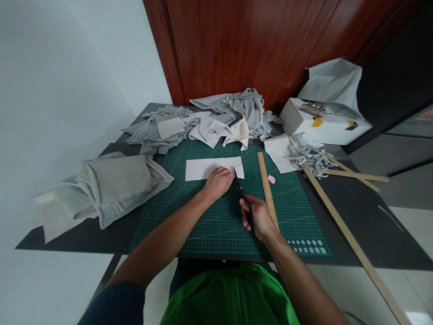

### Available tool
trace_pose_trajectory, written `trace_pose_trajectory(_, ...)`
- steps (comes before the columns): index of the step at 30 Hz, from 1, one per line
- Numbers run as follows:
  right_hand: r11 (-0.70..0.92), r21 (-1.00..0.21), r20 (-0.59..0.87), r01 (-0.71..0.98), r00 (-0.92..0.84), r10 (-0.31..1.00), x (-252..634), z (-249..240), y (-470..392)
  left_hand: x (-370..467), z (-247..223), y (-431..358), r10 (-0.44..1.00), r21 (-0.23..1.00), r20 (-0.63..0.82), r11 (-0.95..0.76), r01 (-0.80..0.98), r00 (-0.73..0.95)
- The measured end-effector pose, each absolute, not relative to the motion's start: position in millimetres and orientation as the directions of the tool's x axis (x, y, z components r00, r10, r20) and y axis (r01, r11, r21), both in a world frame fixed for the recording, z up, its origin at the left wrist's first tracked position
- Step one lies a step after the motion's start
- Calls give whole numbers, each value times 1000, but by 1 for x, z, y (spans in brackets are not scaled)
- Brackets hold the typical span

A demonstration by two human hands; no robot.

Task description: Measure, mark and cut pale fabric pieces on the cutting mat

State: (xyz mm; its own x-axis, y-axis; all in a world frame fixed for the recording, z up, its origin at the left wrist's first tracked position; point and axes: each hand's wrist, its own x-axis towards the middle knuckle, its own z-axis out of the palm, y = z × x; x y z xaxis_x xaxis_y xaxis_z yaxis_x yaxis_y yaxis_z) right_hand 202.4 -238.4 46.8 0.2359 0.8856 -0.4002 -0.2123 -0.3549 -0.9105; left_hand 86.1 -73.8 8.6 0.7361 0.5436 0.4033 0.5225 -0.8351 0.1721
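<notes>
A white rectangle of fabric (199,169) lies flat across the green cutting mat (216,230). My left hand (219,181) is on its lower edge, fingers curled together and gripping the cloth right of its middle. In my right hand (259,214) is a pair of black scissors (238,183), my fingers wrapped round the handles. Their blades point away from me and reach over the fabric near its right end, just beside my left fingers. Whether the blades are apart is too small to tell.
A wooden ruler (265,185) and a pink piece (271,179) lie right of the scissors. Folded grey fabric (118,180) sits at left, with scrap heaps (165,126) behind. A white box (324,122), fabric shreds (309,155) and long wooden strips (348,234) occupy the right.
</notes>
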Motion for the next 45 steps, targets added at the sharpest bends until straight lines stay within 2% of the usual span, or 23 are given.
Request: trace_pose_trajectory(45,-350,-908,-404,-231,258,878,203,50,-201,84,11,-75,576,233,391,-817,528,718)
